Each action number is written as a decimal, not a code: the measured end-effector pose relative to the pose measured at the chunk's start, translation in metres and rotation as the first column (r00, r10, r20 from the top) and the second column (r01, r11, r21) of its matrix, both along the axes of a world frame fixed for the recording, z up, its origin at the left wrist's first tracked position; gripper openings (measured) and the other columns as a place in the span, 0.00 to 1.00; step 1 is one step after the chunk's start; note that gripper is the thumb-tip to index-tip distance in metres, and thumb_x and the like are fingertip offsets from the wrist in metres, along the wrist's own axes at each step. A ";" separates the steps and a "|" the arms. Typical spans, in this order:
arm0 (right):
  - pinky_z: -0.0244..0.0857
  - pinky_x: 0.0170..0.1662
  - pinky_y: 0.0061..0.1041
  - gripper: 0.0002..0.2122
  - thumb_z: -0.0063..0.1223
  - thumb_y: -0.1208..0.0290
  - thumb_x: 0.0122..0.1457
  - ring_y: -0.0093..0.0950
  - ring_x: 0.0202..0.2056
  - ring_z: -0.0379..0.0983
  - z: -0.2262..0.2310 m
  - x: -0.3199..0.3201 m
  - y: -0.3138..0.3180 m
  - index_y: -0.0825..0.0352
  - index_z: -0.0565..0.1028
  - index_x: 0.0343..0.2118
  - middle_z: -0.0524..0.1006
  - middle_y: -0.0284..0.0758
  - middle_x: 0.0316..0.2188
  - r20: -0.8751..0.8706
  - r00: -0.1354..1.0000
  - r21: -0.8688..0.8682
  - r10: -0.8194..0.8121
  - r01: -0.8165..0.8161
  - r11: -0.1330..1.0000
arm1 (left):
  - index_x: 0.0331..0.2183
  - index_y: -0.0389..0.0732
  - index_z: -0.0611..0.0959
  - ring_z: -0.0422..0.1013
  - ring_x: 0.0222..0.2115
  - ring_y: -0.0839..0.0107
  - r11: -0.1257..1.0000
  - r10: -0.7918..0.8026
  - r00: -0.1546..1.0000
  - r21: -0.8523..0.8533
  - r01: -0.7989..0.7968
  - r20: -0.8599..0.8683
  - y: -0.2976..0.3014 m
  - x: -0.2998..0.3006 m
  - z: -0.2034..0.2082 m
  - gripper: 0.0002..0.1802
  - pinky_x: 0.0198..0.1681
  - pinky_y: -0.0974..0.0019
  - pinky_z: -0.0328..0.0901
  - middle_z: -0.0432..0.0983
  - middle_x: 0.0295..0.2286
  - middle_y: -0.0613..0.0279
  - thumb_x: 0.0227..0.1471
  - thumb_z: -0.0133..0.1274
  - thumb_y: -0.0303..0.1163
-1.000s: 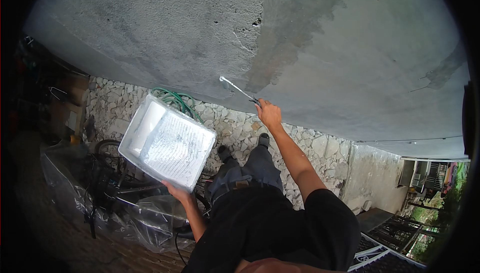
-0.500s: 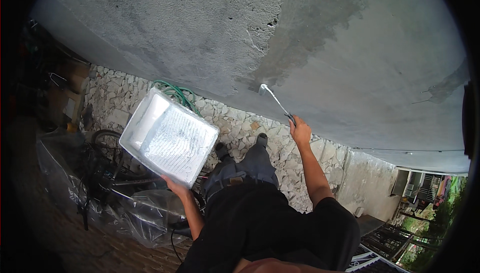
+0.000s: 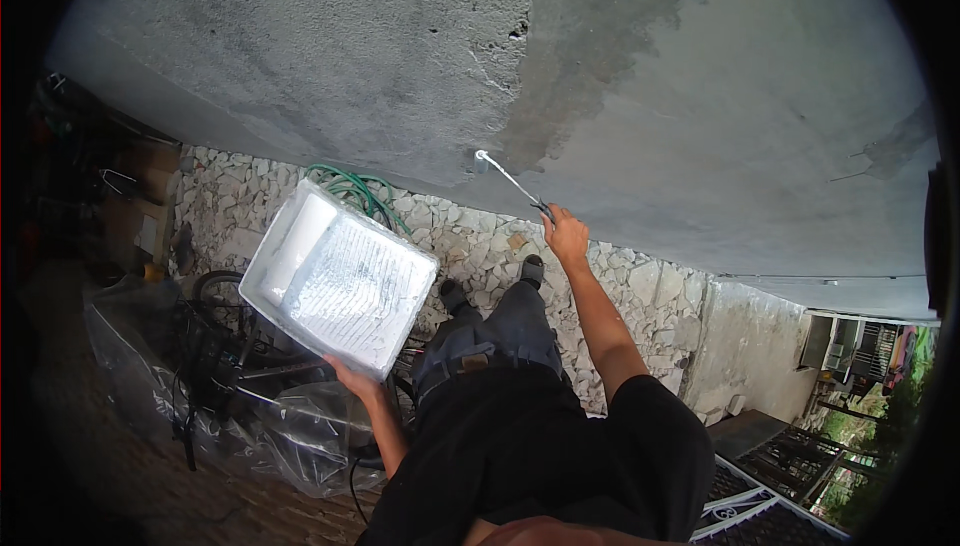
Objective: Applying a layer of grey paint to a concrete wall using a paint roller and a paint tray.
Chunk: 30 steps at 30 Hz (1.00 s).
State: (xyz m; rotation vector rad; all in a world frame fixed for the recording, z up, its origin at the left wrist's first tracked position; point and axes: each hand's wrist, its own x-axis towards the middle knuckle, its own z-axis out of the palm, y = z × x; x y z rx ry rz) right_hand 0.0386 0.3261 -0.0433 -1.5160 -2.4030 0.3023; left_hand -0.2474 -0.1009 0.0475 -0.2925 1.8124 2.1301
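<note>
My left hand [image 3: 354,378] grips the near edge of a white paint tray [image 3: 350,281], its fingers partly hidden beneath the rim. White paint coats the tray's ribbed slope and pools at its far left end. Closed around a dark handle, my right hand [image 3: 567,236] holds a paint roller [image 3: 515,183] out ahead of me. The small white roller head touches the grey wall [image 3: 640,146], low down, by the lower end of a darker damp-looking strip. Left of that strip the wall is rough; right of it, smoother.
Broken pale stones [image 3: 470,241] cover the ground under my feet. A green hose [image 3: 350,191] lies coiled behind the tray. To the left, a bicycle [image 3: 225,346] stands partly under clear plastic sheeting [image 3: 310,426]. A concrete slab [image 3: 750,346] lies at the right, with a white metal frame [image 3: 745,506] nearer.
My right hand and the roller have moved left along the wall, from the dark strip to its left edge. My left hand still holds the tray in nearly the same place.
</note>
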 end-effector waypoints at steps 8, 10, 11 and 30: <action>0.74 0.36 0.49 0.15 0.57 0.55 0.68 0.50 0.34 0.82 0.014 0.078 -0.002 0.59 0.80 0.49 0.84 0.41 0.37 0.030 0.999 0.021 -0.034 0.033 0.999 | 0.68 0.22 0.62 0.64 0.65 0.51 0.999 -0.021 1.000 -0.035 0.021 0.002 0.003 -0.001 0.006 0.48 0.69 0.54 0.58 0.62 0.67 0.41 0.75 0.35 0.61; 0.74 0.37 0.50 0.15 0.57 0.55 0.68 0.50 0.34 0.82 0.005 0.042 -0.002 0.61 0.80 0.48 0.84 0.42 0.37 0.016 1.000 -0.017 -0.008 0.008 1.000 | 0.69 0.25 0.62 0.63 0.66 0.52 0.999 -0.038 0.999 -0.018 0.038 0.008 0.000 0.000 0.008 0.48 0.71 0.54 0.55 0.62 0.68 0.43 0.74 0.35 0.63; 0.74 0.37 0.50 0.15 0.58 0.55 0.68 0.50 0.35 0.82 -0.002 0.020 -0.003 0.62 0.79 0.46 0.84 0.42 0.36 0.005 1.000 -0.053 0.008 -0.007 0.999 | 0.69 0.25 0.62 0.63 0.66 0.52 0.999 -0.043 0.999 -0.019 0.043 0.003 0.003 0.002 0.013 0.48 0.71 0.54 0.55 0.62 0.68 0.43 0.74 0.35 0.63; 0.74 0.35 0.48 0.14 0.58 0.54 0.68 0.48 0.33 0.82 0.012 0.123 -0.016 0.60 0.80 0.45 0.84 0.40 0.35 0.051 0.988 0.011 -0.143 0.143 0.990 | 0.73 0.31 0.57 0.58 0.70 0.50 0.990 -0.137 0.989 0.020 0.137 0.050 0.004 -0.007 0.009 0.50 0.73 0.52 0.52 0.55 0.72 0.46 0.73 0.34 0.66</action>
